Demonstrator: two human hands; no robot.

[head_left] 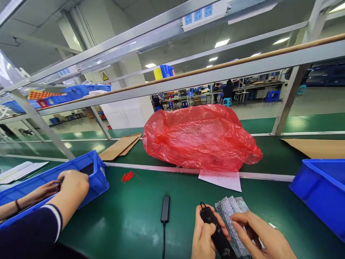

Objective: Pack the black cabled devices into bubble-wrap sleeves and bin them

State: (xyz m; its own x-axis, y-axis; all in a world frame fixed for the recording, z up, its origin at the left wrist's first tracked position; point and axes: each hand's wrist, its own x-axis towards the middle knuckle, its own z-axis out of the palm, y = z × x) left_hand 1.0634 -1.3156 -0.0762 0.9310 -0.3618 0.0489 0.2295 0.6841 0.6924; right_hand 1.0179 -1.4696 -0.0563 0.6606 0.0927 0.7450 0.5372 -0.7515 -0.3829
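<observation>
There are two black devices (165, 208), two blue bins (320, 194) on the bench (129, 219), one red bag (199, 140), one heap of red bits (127, 176), the person's two hands (202, 235), and a co-worker's two hands (74, 182).

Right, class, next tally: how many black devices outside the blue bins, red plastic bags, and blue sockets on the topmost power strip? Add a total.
Black devices: 2 (one in the left hand, one corded on the green bench)
Red plastic bags: 1
Blue sockets on the topmost power strip: 3
Total: 6
</observation>
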